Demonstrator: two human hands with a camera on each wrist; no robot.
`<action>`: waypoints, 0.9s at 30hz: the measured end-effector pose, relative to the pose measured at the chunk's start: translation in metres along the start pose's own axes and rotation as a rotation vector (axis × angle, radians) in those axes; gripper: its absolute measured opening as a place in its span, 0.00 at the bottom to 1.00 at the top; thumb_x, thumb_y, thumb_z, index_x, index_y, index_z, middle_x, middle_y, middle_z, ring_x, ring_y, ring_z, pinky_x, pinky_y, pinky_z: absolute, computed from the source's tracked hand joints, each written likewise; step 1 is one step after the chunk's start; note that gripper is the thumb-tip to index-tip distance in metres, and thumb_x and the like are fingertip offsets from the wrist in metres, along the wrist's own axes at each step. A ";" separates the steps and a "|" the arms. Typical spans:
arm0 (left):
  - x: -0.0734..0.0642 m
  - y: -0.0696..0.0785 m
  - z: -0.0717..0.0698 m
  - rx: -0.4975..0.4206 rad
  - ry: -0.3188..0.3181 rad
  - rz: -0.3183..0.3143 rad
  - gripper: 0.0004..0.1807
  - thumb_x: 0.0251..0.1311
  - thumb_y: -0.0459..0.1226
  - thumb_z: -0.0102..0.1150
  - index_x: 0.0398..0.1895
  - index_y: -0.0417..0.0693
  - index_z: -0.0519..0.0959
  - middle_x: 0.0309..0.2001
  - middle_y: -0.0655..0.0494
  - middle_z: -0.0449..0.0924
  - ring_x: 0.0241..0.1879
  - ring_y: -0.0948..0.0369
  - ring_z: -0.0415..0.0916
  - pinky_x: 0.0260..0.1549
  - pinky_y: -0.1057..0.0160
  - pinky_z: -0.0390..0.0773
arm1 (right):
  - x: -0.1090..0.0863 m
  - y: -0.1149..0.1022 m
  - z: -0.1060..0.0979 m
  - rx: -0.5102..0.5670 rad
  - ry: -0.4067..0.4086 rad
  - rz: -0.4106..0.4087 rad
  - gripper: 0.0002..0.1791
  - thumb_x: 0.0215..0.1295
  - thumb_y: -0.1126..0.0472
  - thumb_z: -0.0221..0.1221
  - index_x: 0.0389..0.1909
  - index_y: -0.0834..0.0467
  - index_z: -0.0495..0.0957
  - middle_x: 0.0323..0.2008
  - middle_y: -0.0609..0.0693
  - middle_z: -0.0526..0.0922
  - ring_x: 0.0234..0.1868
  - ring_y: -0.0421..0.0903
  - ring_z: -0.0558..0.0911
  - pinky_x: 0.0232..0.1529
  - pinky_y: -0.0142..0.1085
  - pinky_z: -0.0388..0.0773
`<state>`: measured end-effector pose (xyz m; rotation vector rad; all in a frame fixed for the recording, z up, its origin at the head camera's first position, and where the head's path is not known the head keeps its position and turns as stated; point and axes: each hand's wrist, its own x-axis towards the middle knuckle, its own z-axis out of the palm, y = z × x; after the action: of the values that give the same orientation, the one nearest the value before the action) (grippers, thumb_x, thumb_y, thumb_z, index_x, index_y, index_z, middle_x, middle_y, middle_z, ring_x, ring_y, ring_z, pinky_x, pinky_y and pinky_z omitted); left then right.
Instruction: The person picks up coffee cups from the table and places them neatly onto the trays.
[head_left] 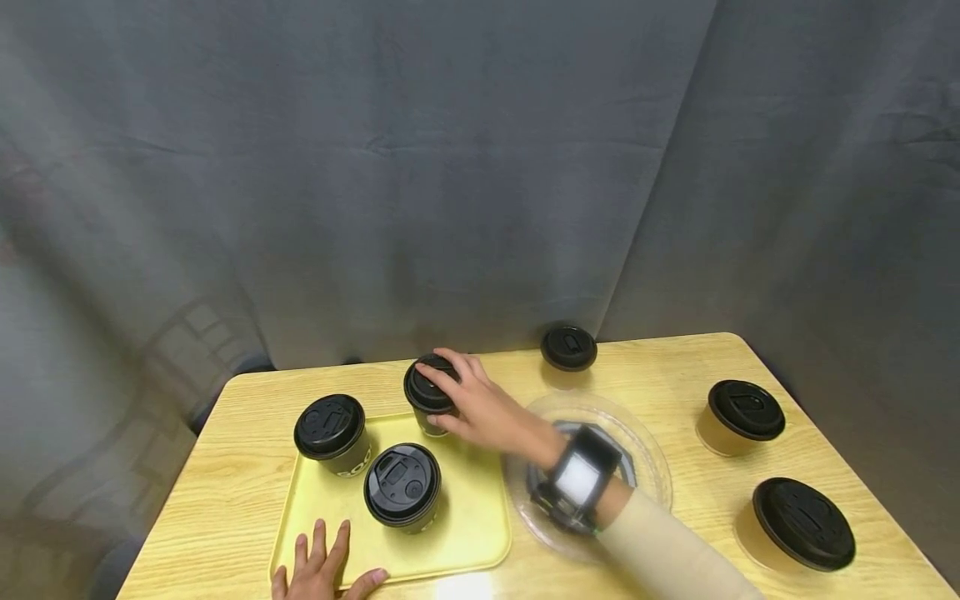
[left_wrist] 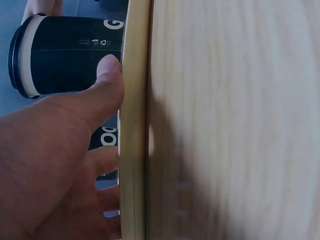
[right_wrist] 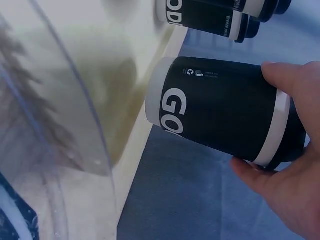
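A black paper coffee cup with a black lid (head_left: 420, 392) is at the back right of the yellow tray (head_left: 476, 521). My right hand (head_left: 487, 412) grips it near the lid from above; in the right wrist view thumb and fingers lie on both sides of the cup's top (right_wrist: 215, 110). Whether its base touches the tray I cannot tell. Another black cup (head_left: 330, 429) stands at the tray's back left, and one more (head_left: 402, 487) in its middle. My left hand (head_left: 321, 571) rests with spread fingers on the tray's front left; the left wrist view shows its thumb (left_wrist: 109, 75) at the tray edge.
A clear round plastic dish (head_left: 660, 467) lies right of the tray, partly under my right forearm. Brown cups with black lids stand at the back (head_left: 568, 350), the right (head_left: 742, 417) and the front right (head_left: 802, 525) of the wooden table. Grey curtain hangs behind.
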<state>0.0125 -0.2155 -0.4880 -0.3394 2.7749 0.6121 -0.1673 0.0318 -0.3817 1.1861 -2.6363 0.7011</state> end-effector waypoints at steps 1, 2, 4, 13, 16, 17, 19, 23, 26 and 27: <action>0.000 0.000 0.000 0.011 0.007 -0.001 0.55 0.49 0.72 0.55 0.72 0.46 0.61 0.74 0.30 0.45 0.71 0.27 0.40 0.61 0.23 0.43 | -0.001 0.000 0.000 0.001 -0.003 -0.003 0.40 0.63 0.47 0.63 0.74 0.45 0.58 0.74 0.56 0.55 0.67 0.56 0.64 0.59 0.47 0.78; 0.000 -0.001 0.000 0.009 0.011 -0.001 0.55 0.48 0.72 0.55 0.72 0.46 0.62 0.74 0.30 0.46 0.71 0.27 0.40 0.61 0.23 0.43 | -0.002 0.000 0.001 0.000 -0.009 -0.004 0.40 0.63 0.47 0.63 0.74 0.45 0.58 0.74 0.56 0.55 0.68 0.56 0.64 0.59 0.47 0.78; -0.001 -0.002 -0.001 0.002 0.013 0.000 0.55 0.48 0.72 0.55 0.72 0.46 0.62 0.74 0.31 0.46 0.72 0.27 0.39 0.61 0.24 0.42 | -0.004 0.000 0.003 -0.003 -0.025 -0.004 0.40 0.63 0.47 0.63 0.74 0.45 0.57 0.74 0.57 0.55 0.69 0.57 0.63 0.59 0.48 0.77; -0.001 -0.003 0.001 0.007 0.029 0.006 0.55 0.47 0.72 0.56 0.72 0.46 0.63 0.74 0.31 0.47 0.72 0.28 0.41 0.62 0.25 0.44 | -0.011 0.000 0.012 -0.001 -0.081 -0.017 0.40 0.63 0.47 0.63 0.74 0.45 0.57 0.73 0.57 0.56 0.71 0.55 0.62 0.61 0.47 0.76; -0.001 -0.003 0.001 0.008 0.035 0.009 0.55 0.47 0.72 0.57 0.72 0.47 0.63 0.74 0.31 0.47 0.72 0.28 0.41 0.62 0.25 0.44 | -0.013 0.000 0.013 -0.004 -0.088 -0.020 0.40 0.63 0.47 0.63 0.74 0.45 0.57 0.73 0.56 0.56 0.71 0.55 0.62 0.60 0.47 0.77; -0.001 -0.003 0.001 0.008 0.035 0.010 0.55 0.47 0.72 0.57 0.72 0.47 0.63 0.74 0.31 0.47 0.72 0.28 0.41 0.62 0.25 0.44 | -0.014 0.000 0.013 -0.003 -0.093 -0.017 0.40 0.63 0.47 0.63 0.74 0.45 0.57 0.74 0.56 0.55 0.71 0.54 0.61 0.60 0.46 0.77; -0.002 -0.003 0.001 0.006 0.035 0.011 0.55 0.47 0.72 0.57 0.72 0.47 0.63 0.74 0.31 0.48 0.72 0.28 0.41 0.62 0.25 0.44 | -0.015 0.000 0.014 -0.004 -0.098 -0.015 0.40 0.63 0.46 0.62 0.74 0.44 0.57 0.74 0.56 0.55 0.71 0.54 0.61 0.59 0.46 0.78; -0.002 -0.002 0.001 0.000 0.027 0.004 0.55 0.47 0.72 0.56 0.72 0.46 0.63 0.74 0.31 0.47 0.72 0.28 0.41 0.62 0.24 0.44 | -0.015 -0.001 0.014 0.007 -0.104 -0.018 0.40 0.63 0.47 0.63 0.74 0.44 0.57 0.74 0.54 0.55 0.71 0.54 0.61 0.59 0.46 0.78; -0.002 -0.002 0.000 0.003 0.021 0.000 0.55 0.48 0.72 0.56 0.72 0.46 0.62 0.74 0.30 0.47 0.71 0.27 0.41 0.61 0.24 0.44 | -0.014 -0.004 0.015 0.006 -0.116 -0.028 0.41 0.63 0.47 0.63 0.74 0.45 0.57 0.74 0.54 0.54 0.72 0.53 0.61 0.61 0.45 0.76; -0.002 -0.002 0.000 0.003 0.018 -0.002 0.55 0.48 0.72 0.55 0.72 0.46 0.62 0.74 0.30 0.47 0.71 0.27 0.40 0.61 0.24 0.44 | -0.014 -0.005 0.015 0.001 -0.122 -0.029 0.41 0.63 0.47 0.63 0.74 0.45 0.56 0.74 0.54 0.54 0.72 0.53 0.61 0.62 0.44 0.76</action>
<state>0.0147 -0.2170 -0.4884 -0.3484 2.7924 0.6070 -0.1537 0.0310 -0.3979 1.3042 -2.7106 0.6439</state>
